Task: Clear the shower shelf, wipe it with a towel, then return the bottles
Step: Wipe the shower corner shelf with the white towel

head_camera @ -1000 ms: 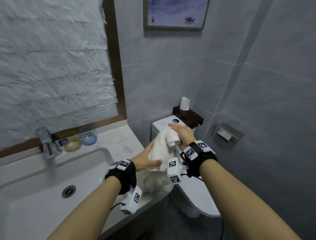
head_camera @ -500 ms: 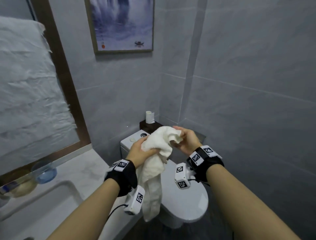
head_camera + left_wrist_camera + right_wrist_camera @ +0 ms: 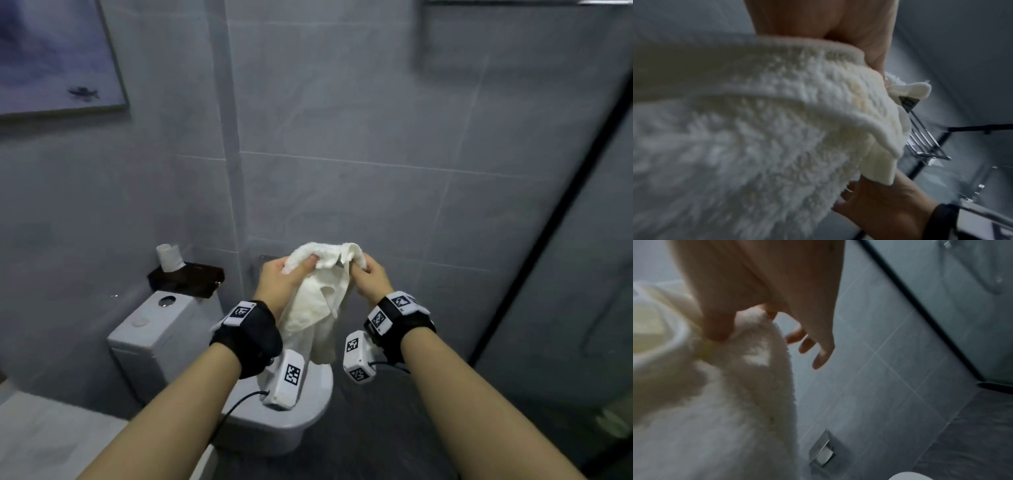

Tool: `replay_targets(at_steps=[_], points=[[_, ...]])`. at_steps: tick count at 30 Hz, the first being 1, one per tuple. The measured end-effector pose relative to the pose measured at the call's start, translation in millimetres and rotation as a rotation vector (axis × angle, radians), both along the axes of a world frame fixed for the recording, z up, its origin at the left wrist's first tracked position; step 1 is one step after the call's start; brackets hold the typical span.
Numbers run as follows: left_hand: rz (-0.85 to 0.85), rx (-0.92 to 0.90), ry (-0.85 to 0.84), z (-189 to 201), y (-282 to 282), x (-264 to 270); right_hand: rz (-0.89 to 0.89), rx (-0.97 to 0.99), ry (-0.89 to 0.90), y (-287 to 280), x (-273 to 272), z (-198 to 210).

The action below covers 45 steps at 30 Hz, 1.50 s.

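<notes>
Both hands hold a white terry towel up in front of me, above the toilet. My left hand grips its bunched upper left part, fingers curled over the cloth. My right hand pinches the upper right corner; in the right wrist view thumb and forefinger nip the towel while the other fingers hang loose. The towel fills the left wrist view, where a chrome wire shelf shows on the wall behind it. No bottles are in view.
A white toilet stands straight ahead, with a paper roll and a dark tray on its tank. A black-framed glass shower screen runs along the right. A counter corner lies at the lower left. A chrome paper holder sits on the wall.
My view has swung right, from the sink and mirror to the toilet and shower screen. The towel has come off the counter, and my hands have moved apart along its top edge.
</notes>
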State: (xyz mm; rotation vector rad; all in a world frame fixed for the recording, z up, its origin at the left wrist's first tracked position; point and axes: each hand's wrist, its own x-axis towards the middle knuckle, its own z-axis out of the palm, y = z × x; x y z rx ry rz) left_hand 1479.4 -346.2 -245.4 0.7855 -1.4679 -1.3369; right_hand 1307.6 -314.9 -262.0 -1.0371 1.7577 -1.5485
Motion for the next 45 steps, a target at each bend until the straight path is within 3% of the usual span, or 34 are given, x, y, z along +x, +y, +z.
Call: replay_targets(at_steps=[3,5,13,22,32,38,41,45], points=[[-0.126,0.003,0.035,9.5,20.4,-39.6,0.007,-0.082,-0.243,39.0,-25.6,5.8],[-0.210,0.005,0.046,12.7,37.5,-66.6,-0.044,-0.137,-0.309,67.6,-43.9,10.5],[-0.583,0.081,0.128,9.0,145.4,-182.6,-0.642,-0.127,-0.105,218.4,-131.8,21.7],[-0.932,0.113,0.142,27.1,302.0,-306.3,-0.993,-0.169,-0.100,411.7,-213.1,51.1],[-1.041,0.108,0.172,44.1,429.8,-442.6,-1.109,-0.314,-0.094,546.1,-322.6,71.2],[-1.017,0.158,0.209,59.8,474.3,-526.0,-1.023,-0.444,-0.165,602.1,-385.6,76.5],[-1.031,0.240,0.249,72.1,490.9,-575.2,-0.913,-0.393,-0.214,622.6,-423.9,70.7],[-1.074,0.250,0.247,81.4,504.9,-650.7,-0.893,-0.287,-0.200,633.8,-474.0,74.5]])
